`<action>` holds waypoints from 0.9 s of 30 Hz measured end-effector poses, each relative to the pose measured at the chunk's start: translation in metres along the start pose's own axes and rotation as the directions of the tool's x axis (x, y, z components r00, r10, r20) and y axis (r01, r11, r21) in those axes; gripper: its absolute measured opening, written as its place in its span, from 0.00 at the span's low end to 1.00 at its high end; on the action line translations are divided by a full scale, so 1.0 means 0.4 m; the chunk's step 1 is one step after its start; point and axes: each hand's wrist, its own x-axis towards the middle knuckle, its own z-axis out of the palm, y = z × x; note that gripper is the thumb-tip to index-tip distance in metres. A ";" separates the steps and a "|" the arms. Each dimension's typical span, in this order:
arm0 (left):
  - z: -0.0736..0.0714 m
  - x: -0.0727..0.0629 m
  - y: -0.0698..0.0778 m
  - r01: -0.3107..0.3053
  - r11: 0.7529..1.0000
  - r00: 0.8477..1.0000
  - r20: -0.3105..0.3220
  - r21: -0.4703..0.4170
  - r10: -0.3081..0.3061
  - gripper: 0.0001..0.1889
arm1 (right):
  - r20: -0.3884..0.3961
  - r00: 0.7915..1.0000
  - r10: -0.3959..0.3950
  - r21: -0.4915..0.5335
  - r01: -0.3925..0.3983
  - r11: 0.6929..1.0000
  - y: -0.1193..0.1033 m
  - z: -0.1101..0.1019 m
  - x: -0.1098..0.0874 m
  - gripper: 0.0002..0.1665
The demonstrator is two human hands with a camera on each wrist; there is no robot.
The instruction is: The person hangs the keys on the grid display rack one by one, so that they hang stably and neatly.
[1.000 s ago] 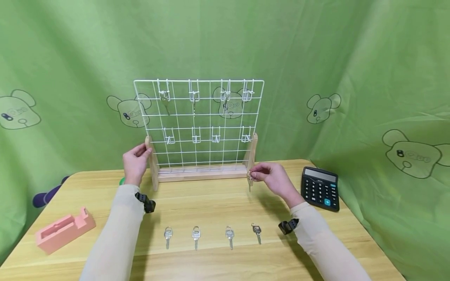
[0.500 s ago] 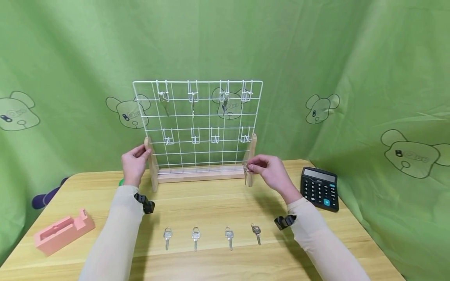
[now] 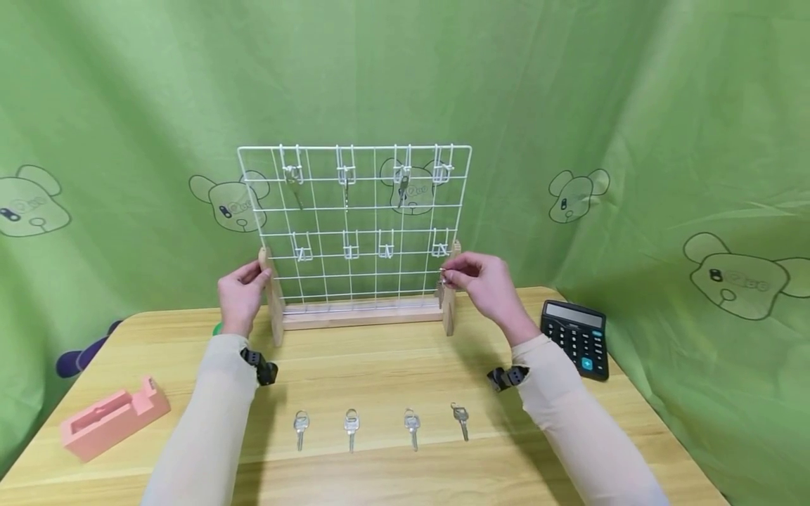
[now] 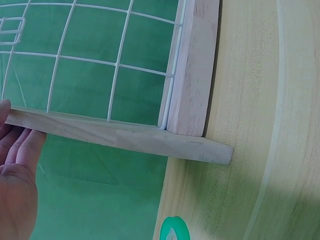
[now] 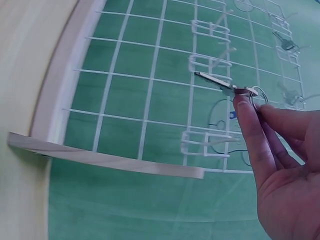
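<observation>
A white wire grid rack with hooks stands upright on wooden feet joined by a wooden bar (image 3: 363, 320). My left hand (image 3: 239, 299) grips the left wooden leg (image 4: 125, 140), thumb on one side and fingers on the other. With thumb and fingertips my right hand (image 3: 490, 287) pinches a key (image 5: 216, 80) by its ring. In the head view that key is beside the right leg (image 3: 450, 309), below the lower right hook (image 3: 441, 249). Keys hang from three upper hooks, among them a left key (image 3: 296, 190), a middle key (image 3: 346, 193) and a right key (image 3: 403, 186).
Several keys lie in a row on the wooden table (image 3: 380, 478), one of them a key (image 3: 351, 430) near the middle. A pink tape dispenser (image 3: 117, 422) sits at left, a black calculator (image 3: 574, 337) at right. Green curtain (image 3: 506, 84) surrounds the table.
My right hand has risen with the key along the right leg, from near its foot up toward the lower right hook. The left hand has kept its hold on the left leg.
</observation>
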 end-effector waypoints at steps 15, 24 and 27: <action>0.000 0.002 0.000 -0.005 1.000 1.000 -0.001 0.006 0.005 0.23 | -0.118 0.992 -0.040 0.046 0.046 0.998 -0.074 -0.012 0.039 0.09; 0.000 -0.003 0.003 -0.003 1.000 1.000 0.000 0.002 0.003 0.23 | -0.201 0.979 -0.037 0.047 0.048 0.998 -0.099 -0.012 0.053 0.10; 0.002 -0.003 0.003 -0.002 1.000 1.000 0.001 0.004 0.002 0.23 | -0.206 0.978 -0.026 0.044 0.035 0.998 -0.107 -0.014 0.057 0.10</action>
